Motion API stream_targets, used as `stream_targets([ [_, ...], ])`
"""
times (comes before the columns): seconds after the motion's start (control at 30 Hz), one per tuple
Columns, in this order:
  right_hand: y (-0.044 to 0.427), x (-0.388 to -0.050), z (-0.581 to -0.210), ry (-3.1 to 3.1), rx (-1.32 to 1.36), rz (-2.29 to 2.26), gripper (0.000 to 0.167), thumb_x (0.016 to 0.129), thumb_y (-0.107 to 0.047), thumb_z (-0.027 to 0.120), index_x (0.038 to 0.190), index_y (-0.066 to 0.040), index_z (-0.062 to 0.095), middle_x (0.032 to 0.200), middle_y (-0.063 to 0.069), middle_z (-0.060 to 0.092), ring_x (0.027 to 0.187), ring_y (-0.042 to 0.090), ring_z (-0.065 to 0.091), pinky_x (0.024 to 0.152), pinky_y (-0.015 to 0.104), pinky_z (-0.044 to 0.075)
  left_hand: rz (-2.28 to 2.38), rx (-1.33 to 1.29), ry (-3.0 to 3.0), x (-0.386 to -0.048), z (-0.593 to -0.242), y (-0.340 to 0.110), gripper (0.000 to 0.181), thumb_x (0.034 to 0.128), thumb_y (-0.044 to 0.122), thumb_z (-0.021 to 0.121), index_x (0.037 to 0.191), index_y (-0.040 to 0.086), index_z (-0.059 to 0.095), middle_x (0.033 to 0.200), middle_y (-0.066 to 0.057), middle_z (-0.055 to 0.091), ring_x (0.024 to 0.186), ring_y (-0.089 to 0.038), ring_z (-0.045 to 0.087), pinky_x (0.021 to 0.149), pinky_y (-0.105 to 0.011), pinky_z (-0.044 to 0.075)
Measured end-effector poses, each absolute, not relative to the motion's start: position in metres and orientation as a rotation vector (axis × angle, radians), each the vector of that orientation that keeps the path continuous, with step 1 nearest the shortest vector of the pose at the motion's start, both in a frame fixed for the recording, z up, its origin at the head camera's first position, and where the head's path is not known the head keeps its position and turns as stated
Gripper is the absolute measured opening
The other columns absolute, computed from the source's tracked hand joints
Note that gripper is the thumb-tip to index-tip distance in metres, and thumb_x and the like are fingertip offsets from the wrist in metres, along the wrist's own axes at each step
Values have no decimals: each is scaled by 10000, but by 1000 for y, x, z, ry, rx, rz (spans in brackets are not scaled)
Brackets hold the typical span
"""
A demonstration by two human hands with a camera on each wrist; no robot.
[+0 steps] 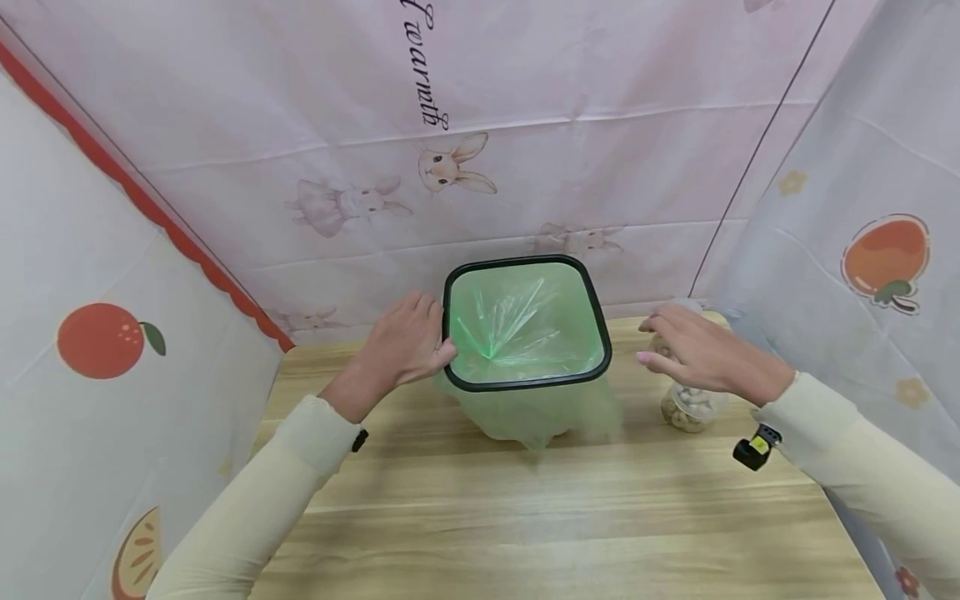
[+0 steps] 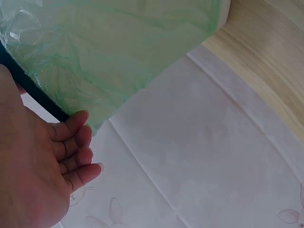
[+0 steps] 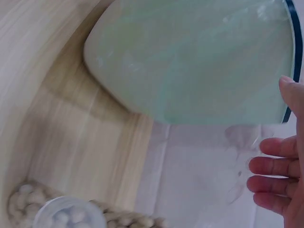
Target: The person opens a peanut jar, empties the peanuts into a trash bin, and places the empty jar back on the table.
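Square bin (image 1: 525,384) stands upright on the table (image 1: 487,533), toward its back edge and between the two hands; black rim (image 1: 595,308) with rounded corners, pale body narrowing to a rounded base. Liner bag (image 1: 525,333): thin, translucent green plastic, glossy, its creases fanning from one gathered spot inside; loose film hangs crumpled outside below the rim. Left hand (image 1: 405,346) is at the rim's left side, fingers loosely bent and slightly parted, thumb tip overlapping the rim; how firmly it bears there, cannot tell. Right hand (image 1: 697,350) is off the rim's right side, fingers relaxed and a little apart, thumb extended, holding nothing. Table is smooth, pale, streaked wood grain. Under the right hand, a clear round container (image 1: 688,408) of pale, rounded pieces; that hand partly covers the containers there. Behind the bin hangs a creased pink cloth (image 1: 600,167) printed with rabbits. Left wrist view adds the wrinkled film near the corner and the left fingertips beside the dark rim; right wrist view adds the bin's base edge and a translucent round lid (image 3: 71,216), neither clear from the head.
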State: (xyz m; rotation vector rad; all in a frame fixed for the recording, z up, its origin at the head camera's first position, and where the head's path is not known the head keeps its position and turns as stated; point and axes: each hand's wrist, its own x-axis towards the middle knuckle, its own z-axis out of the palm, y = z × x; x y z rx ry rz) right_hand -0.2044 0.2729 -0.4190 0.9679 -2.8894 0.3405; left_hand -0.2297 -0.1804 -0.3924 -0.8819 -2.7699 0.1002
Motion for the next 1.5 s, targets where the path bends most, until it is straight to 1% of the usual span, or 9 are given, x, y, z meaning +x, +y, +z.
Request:
stream_targets([
  [0.17,287,-199,-430,-2946,872,363,511,1004,-429,617,1290,-7,630,1274,179,636,1144,335,621,970,544,509,116,-880,-2774,-230,-392,-180,387,865,387,355,813,35,508,839,-100,497,802,-275,438,741,-340,385],
  [0.27,295,-197,-437,-2956,841,356,520,998,-440,623,1298,-16,636,1304,189,647,1216,384,617,998,587,503,127,-879,-2776,-230,-393,-180,391,872,391,356,816,35,510,849,-103,502,820,-280,443,757,-343,390],
  [0.37,302,-196,-445,-2955,843,342,528,996,-434,629,1313,-12,633,1326,206,643,1248,421,605,1016,610,493,131,-877,-2774,-231,-394,-179,395,872,388,358,814,32,518,856,-111,516,833,-286,452,770,-348,398],
  [0.57,314,-192,-459,-2972,811,382,542,999,-428,628,1322,7,627,1351,228,622,1249,445,598,1011,619,493,123,-863,-2798,-230,-394,-180,389,869,379,349,822,30,513,872,-116,519,845,-289,448,776,-352,402],
  [0.8,327,-187,-475,-2999,731,450,604,975,-453,658,1370,-1,598,1426,242,579,1334,471,529,1063,660,441,108,-859,-2791,-230,-395,-181,373,861,364,352,825,29,511,878,-120,525,848,-292,460,780,-353,415],
  [0.97,334,-184,-489,-2946,746,454,623,930,-426,720,1353,15,600,1393,257,594,1312,474,528,1044,671,441,114,-867,-2780,-230,-395,-181,354,861,357,344,816,39,492,855,-106,499,825,-281,438,763,-342,395],
  [1.1,339,-181,-499,-2917,737,461,671,894,-426,761,1348,40,593,1374,284,592,1295,482,522,1027,670,442,110,-867,-2782,-229,-396,-181,346,866,355,348,817,43,489,855,-99,491,823,-275,433,757,-336,388],
  [1.33,350,-178,-514,-2973,645,511,803,853,-468,795,1409,51,539,1434,304,531,1336,490,478,1043,682,426,85,-856,-2793,-229,-396,-182,340,863,347,365,819,36,493,851,-106,499,812,-278,436,739,-338,387],
  [1.5,357,-175,-521,-3028,563,583,907,838,-497,806,1455,79,473,1470,340,484,1355,534,438,1043,709,396,58,-868,-2780,-230,-396,-181,364,875,345,371,861,18,529,913,-134,553,864,-302,485,786,-361,435],
])
